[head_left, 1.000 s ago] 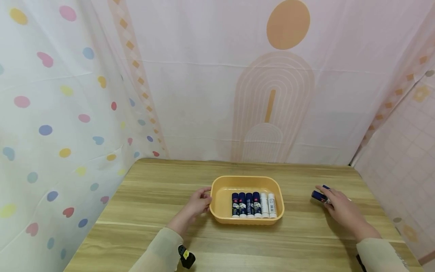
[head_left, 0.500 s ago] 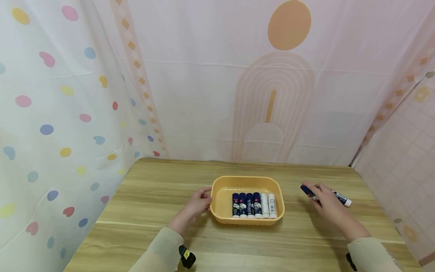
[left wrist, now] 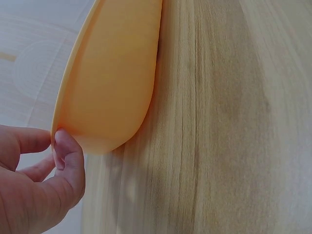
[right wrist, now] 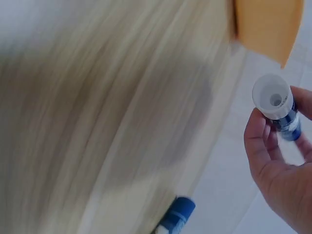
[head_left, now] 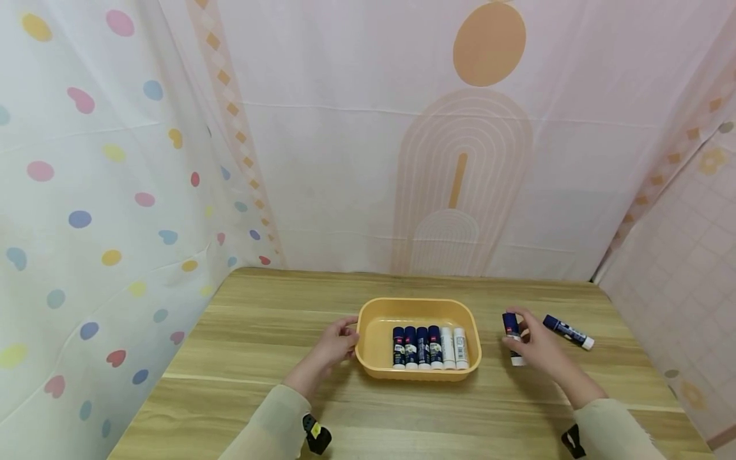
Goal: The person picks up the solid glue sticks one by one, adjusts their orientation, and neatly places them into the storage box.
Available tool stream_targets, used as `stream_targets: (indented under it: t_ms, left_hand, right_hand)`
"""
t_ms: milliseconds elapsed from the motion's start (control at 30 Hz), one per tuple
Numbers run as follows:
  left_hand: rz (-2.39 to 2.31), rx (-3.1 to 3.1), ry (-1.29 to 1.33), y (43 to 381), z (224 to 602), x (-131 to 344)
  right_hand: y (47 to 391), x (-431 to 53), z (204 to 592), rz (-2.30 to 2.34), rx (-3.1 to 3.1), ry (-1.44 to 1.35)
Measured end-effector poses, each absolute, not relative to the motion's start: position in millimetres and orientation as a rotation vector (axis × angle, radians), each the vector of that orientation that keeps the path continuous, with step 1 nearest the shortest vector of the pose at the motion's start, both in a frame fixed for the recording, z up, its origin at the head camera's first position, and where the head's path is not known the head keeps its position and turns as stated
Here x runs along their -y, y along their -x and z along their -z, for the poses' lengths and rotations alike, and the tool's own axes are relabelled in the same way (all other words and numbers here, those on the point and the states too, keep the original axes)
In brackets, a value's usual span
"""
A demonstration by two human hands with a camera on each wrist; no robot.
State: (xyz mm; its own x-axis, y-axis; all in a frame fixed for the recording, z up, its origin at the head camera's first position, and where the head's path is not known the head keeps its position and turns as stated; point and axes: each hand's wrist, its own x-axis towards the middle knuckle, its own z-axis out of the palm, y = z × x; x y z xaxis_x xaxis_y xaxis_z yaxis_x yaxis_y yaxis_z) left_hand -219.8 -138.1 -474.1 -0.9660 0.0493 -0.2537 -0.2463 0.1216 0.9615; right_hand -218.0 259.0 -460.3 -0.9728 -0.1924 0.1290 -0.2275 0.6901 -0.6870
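My left hand (head_left: pixel 333 343) pinches the left rim of a yellow plastic basket (head_left: pixel 375 338), thumb and finger on either side of it in the left wrist view. Inside the basket, several navy glue sticks (head_left: pixel 422 347) and two white glue sticks (head_left: pixel 453 348) lie side by side in a row toward the right. To the right of the basket, my right hand (head_left: pixel 540 351) grips a navy glue stick (head_left: pixel 510 324) between thumb and fingers, its white base (right wrist: pixel 269 96) facing the right wrist camera. Another navy glue stick (head_left: pixel 568 333) lies slantwise on the table beyond that hand.
The wooden table (head_left: pixel 264 306) ends at the back against a patterned curtain (head_left: pixel 322 191). A dotted curtain (head_left: pixel 115 287) hangs along the left and a checked one (head_left: pixel 684 255) along the right.
My right hand has picked up one of the two glue sticks at the right, moved it left toward the basket and turned it nearly lengthwise. The left hand stays on the rim.
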Motion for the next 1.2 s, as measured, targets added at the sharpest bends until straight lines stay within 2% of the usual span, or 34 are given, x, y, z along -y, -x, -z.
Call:
stream_targets:
  t_ms: [433, 733, 1200]
  left_hand:
    - [-1.938, -2.191, 0.215, 223, 477, 139]
    - [-1.939, -2.182, 0.204, 221, 475, 141]
    - [-1.932, -2.181, 0.207, 218, 473, 138]
  right_hand:
    - [222, -222, 449, -1.497, 2.833, -0.090]
    - [223, -164, 436, -1.702, 2.722, -0.130]
    - [227, -73, 448, -1.736, 2.682, -0.246]
